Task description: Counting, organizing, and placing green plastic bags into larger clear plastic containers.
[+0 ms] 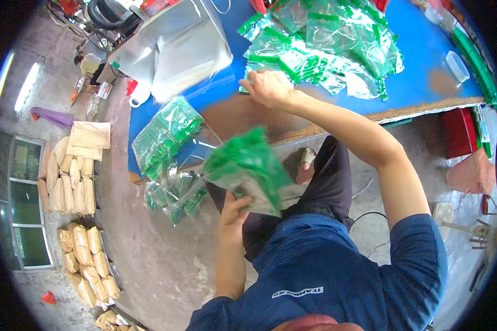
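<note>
A thick bunch of green-and-clear plastic packets (248, 160), smeared by motion, is held over my lap. My left hand (236, 209) grips it from below with the thumb on the near face. Over the blue table (215, 91), my right hand (269, 88) is at the near left edge of a loose heap of similar flat packets (320, 49). Its fingers are curled in, and whatever is between them is hidden. Left of the held bunch, a neat stack of green-and-clear packets (168, 135) lies at the table's left corner.
A bag of more packets (176, 193) hangs below the left corner. A shiny metal machine (185, 52) and a white mug (139, 95) stand at the back left. A clear tray (456, 67) sits at the right. Filled sacks (88, 259) line the left wall.
</note>
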Demonstrator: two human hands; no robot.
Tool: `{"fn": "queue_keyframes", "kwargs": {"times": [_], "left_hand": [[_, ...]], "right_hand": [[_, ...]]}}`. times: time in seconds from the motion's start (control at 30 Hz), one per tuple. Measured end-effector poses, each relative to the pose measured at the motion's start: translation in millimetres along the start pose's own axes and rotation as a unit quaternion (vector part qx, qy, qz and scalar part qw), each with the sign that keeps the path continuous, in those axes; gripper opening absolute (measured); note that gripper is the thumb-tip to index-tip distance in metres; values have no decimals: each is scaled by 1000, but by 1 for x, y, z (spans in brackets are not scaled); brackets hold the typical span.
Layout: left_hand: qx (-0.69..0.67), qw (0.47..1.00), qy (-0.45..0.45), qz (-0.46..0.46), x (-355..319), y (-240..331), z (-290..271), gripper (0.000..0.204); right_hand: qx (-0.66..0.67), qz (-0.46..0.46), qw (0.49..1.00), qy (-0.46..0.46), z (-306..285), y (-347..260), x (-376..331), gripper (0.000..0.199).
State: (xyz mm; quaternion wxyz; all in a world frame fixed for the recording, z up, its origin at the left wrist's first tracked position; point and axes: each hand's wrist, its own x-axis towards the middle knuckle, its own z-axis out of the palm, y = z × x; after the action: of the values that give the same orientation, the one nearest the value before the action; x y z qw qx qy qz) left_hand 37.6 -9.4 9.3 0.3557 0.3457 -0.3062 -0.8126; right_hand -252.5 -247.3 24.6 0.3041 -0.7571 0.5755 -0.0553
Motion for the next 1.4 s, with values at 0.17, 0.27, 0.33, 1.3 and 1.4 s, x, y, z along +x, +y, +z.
{"fn": "queue_keyframes", "kwargs": {"times": [0.17,0.27,0.33,1.3,1.4], "left_hand": [[-322,939,-34,115,0,-17,-2,70],[-317,940,-49,114,14,-15,2,62],[-250,960,31,120,22,-23,-9,56],[-266,963,23,48,16,-44,-32,52],[-264,963,23,56,27,-40,-14,51]], "right_hand": [[-255,-163,896,325,55,-51,-110,50],[-138,-302,927,177,64,-60,-147,48],[-32,-249,959,128,45,-74,-152,48],[-310,-116,909,252,15,0,-158,52],[-255,-232,917,199,38,-19,-181,60]]}}
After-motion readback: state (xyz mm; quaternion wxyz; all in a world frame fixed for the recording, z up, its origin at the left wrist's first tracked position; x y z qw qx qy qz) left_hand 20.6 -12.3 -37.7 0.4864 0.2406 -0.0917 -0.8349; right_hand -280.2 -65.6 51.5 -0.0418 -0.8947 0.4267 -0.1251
